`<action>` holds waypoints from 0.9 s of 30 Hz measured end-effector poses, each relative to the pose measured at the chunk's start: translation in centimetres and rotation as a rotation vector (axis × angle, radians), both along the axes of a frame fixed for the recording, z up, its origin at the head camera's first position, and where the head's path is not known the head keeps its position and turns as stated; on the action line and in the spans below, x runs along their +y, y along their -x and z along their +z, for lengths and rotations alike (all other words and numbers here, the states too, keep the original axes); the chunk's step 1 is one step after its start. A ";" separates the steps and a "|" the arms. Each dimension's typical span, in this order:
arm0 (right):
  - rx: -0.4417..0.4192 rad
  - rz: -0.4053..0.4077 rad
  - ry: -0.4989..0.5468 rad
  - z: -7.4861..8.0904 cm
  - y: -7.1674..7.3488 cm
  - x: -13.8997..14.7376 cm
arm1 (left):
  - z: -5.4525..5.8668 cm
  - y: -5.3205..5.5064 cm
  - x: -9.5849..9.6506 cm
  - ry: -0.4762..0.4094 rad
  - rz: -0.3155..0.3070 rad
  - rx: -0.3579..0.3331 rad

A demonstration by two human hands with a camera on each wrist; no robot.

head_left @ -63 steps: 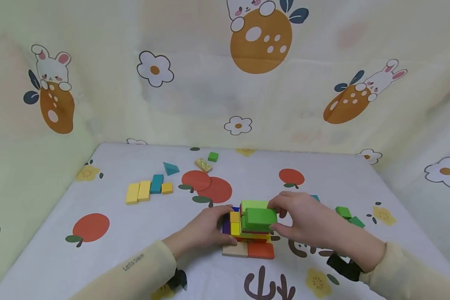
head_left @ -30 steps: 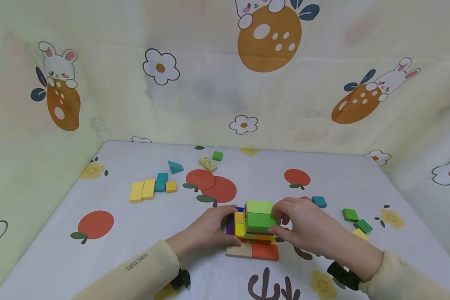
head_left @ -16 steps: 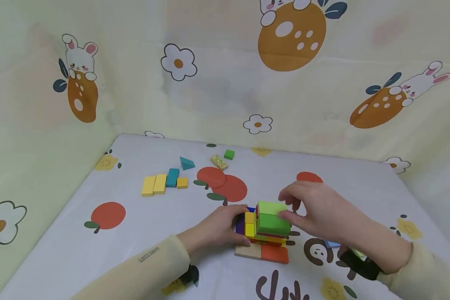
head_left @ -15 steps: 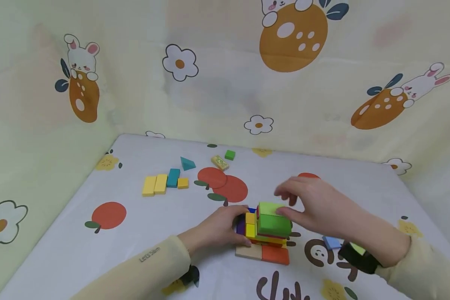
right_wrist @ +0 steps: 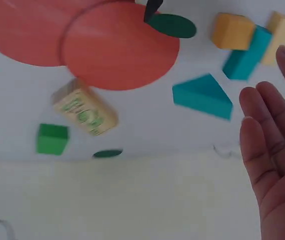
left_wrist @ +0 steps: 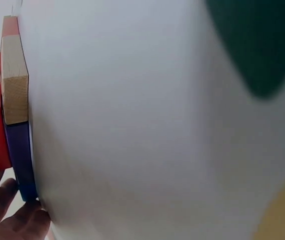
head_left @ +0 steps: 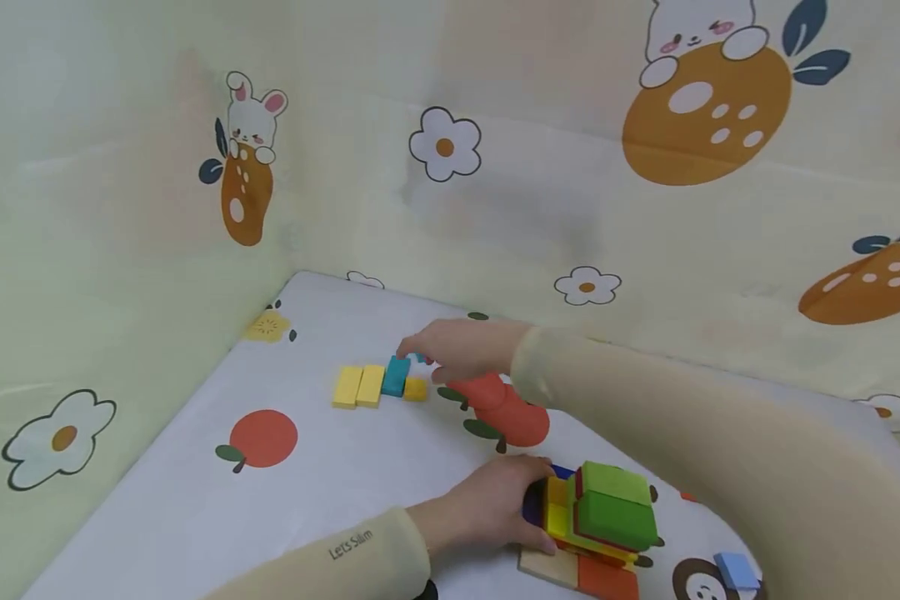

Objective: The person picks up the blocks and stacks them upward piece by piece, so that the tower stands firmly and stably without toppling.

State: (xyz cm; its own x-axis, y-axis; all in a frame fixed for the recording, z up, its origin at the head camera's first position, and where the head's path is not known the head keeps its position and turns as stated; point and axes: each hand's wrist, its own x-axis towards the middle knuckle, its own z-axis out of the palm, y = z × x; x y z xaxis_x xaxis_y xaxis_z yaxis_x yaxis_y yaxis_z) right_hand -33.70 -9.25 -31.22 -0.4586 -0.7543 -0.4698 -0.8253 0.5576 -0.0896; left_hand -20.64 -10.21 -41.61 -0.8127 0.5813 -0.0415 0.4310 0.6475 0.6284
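Observation:
My left hand (head_left: 487, 507) holds the left side of a multicoloured stack of building blocks, thumb at the front and fingers round the back. On top of the stack sits a green block (head_left: 617, 520). The left wrist view shows its base, with a bare wooden block (left_wrist: 15, 82) and a dark blue block (left_wrist: 21, 157). My right hand (head_left: 465, 348) reaches over the far left group, holding nothing. In the right wrist view its fingers are extended, close to a teal triangular block (right_wrist: 202, 96) and a teal rectangular block (right_wrist: 247, 55).
Two pale yellow blocks (head_left: 371, 386) and a small yellow cube (head_left: 416, 389) lie by the teal rectangle. A printed wooden block (right_wrist: 86, 107) and a green cube (right_wrist: 52, 139) are farther along. A light blue block (head_left: 737, 572) lies right of the stack.
My right hand has let go of the green block on the stack and moved far left, over the teal blocks. The view has turned left. My left hand stays on the stack.

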 end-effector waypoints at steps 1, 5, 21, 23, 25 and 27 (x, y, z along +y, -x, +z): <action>0.008 0.001 -0.034 -1.1 0.3 -0.7 | 0.0 -0.2 0.4 0.002 -0.016 0.016; 0.095 0.021 -0.136 -3.9 0.7 -2.3 | -0.2 -0.6 1.5 0.030 -0.065 0.049; 0.201 -0.069 0.067 0.5 -0.5 1.9 | -1.3 0.5 0.3 0.015 -0.001 -0.070; 0.166 -0.127 0.176 3.0 -2.0 4.9 | -1.0 0.3 0.4 -0.014 0.011 -0.089; 0.152 -0.174 0.268 4.7 -3.7 8.7 | -0.4 -0.1 0.4 -0.033 0.026 -0.107; 0.153 -0.210 0.348 5.4 -5.5 12.9 | 0.1 -0.3 0.6 -0.051 0.038 -0.115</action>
